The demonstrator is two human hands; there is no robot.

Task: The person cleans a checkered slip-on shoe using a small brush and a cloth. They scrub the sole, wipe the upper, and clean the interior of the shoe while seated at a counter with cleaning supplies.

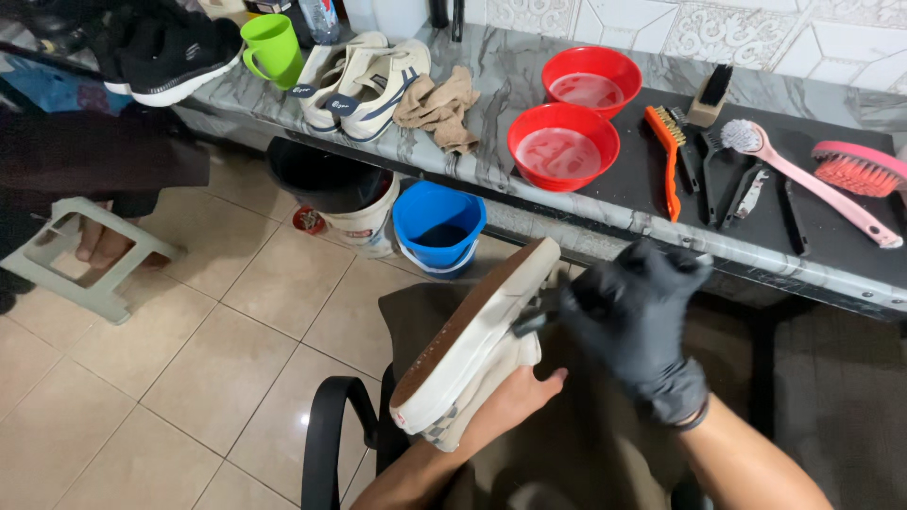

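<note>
My bare left hand (515,399) is tucked into a cream sneaker (472,345) and holds it sole-up over my lap. Its brown sole faces up and left, and a checkered side shows near my wrist. My right hand (635,319), in a black glove, grips a small dark brush whose end (531,323) presses against the sneaker's sole edge. Most of the brush is hidden inside the glove.
On the marble counter (491,161) sit two red bowls (563,144) of soapy water, several brushes (668,156) on a black mat, a beige cloth (440,109), a cream sneaker pair (364,76), a green cup (272,47) and black sneakers. Below stand a blue bucket (438,225) and a bin.
</note>
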